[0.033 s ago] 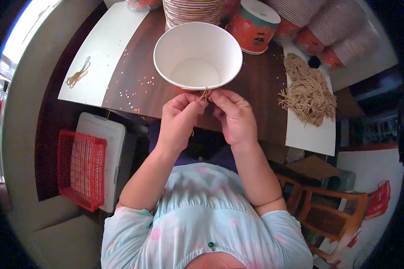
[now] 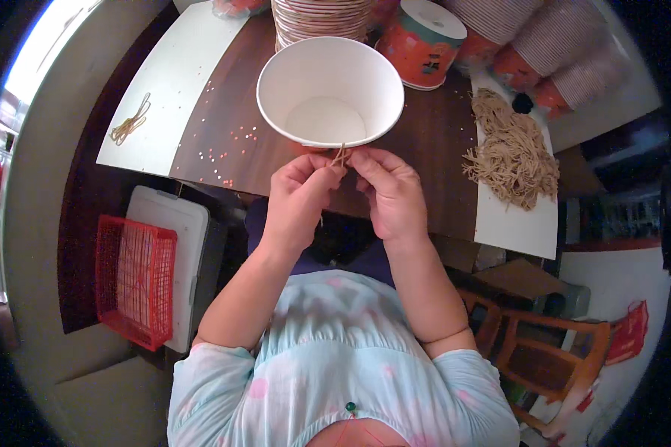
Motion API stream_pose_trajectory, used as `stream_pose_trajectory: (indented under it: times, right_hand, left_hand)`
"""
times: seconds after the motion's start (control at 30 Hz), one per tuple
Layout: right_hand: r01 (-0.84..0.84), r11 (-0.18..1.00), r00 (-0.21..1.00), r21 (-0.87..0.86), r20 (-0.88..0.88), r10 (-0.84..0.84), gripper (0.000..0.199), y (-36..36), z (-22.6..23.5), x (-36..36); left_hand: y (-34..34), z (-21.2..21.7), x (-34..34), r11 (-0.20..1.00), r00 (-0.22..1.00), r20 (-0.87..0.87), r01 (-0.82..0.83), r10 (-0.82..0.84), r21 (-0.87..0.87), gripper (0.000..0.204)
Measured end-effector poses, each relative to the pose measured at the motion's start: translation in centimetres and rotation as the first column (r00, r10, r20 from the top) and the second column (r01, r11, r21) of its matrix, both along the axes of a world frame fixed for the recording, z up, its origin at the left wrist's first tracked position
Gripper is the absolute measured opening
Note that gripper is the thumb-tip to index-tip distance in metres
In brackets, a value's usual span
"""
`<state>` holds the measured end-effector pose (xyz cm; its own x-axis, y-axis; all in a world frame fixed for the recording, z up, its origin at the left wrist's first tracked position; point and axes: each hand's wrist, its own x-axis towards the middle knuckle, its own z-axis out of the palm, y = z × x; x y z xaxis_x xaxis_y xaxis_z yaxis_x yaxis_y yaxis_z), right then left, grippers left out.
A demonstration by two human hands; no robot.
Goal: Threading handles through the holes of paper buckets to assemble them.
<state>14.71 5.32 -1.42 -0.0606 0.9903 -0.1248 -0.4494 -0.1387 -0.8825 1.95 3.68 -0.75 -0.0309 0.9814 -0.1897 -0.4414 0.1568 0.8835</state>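
A white-lined paper bucket [image 2: 328, 82] stands at the front of the table, its mouth tipped toward me so the inside shows. Just below its near rim, a thin tan cord [image 2: 341, 156] runs up in a crossed loop against the bucket's edge. My left hand [image 2: 300, 190] pinches the cord between thumb and fingers, while my right hand [image 2: 395, 190] pinches it close beside. The fingertips almost meet; whether a knot lies between them is hidden. A tail of cord hangs below my left hand.
A heap of tan cords [image 2: 511, 153] lies on the right, a few looped cords [image 2: 132, 123] on the left. Behind are stacked paper buckets [image 2: 320, 21] and an orange-red bucket [image 2: 423, 48]. Small dots litter the tabletop. A red basket [image 2: 136, 283] and wooden chair [image 2: 544, 354] flank me.
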Motion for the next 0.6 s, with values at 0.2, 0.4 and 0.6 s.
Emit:
stream_pose_trajectory:
  times: [0.2, 0.4, 0.6]
  right_hand:
    - [0.042, 0.988, 0.97, 0.148, 0.231, -0.076, 0.019, 0.1, 0.8, -0.8]
    - [-0.209, 0.972, 0.978, -0.108, -0.029, 0.207, 0.017, 0.4, 1.3, 0.3]
    - [-0.192, 0.981, 0.981, -0.018, 0.015, 0.192, 0.017, -0.2, 1.3, -0.3]
  left_hand:
    - [0.2, 0.1, 0.1, 1.0, 0.998, -0.062, 0.01, -0.01, 0.014, 0.012]
    - [0.0, 0.4, -0.7, 0.999, 0.995, -0.091, 0.048, -0.047, 0.007, 0.016]
    - [-0.3, 0.7, -1.1, 0.998, 0.992, -0.111, 0.06, -0.056, 0.033, 0.014]
